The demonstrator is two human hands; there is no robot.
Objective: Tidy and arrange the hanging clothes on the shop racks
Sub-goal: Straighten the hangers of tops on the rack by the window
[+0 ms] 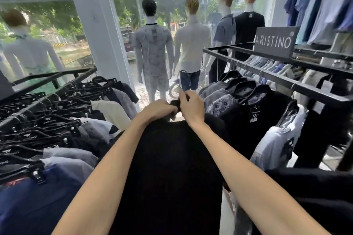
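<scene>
A black shirt point(172, 173) on a black hanger hangs in front of me between my arms, in the aisle between two racks. My left hand point(158, 109) grips the shirt's collar at the neck, fingers curled over it. Right beside it, my right hand point(191, 104) pinches the top of the black hanger point(174, 104), its wire hook point(179, 77) rising above my fingers. Much of the hanger is hidden under the shirt and my hands.
A black rack point(47, 78) on the left holds several shirts on black hangers. On the right, a black rack point(286, 81) carries dark and patterned shirts and an ARISTINO sign point(275, 41). Several mannequins point(152, 47) stand ahead by the window. Blue shirts point(322, 3) hang at the upper right.
</scene>
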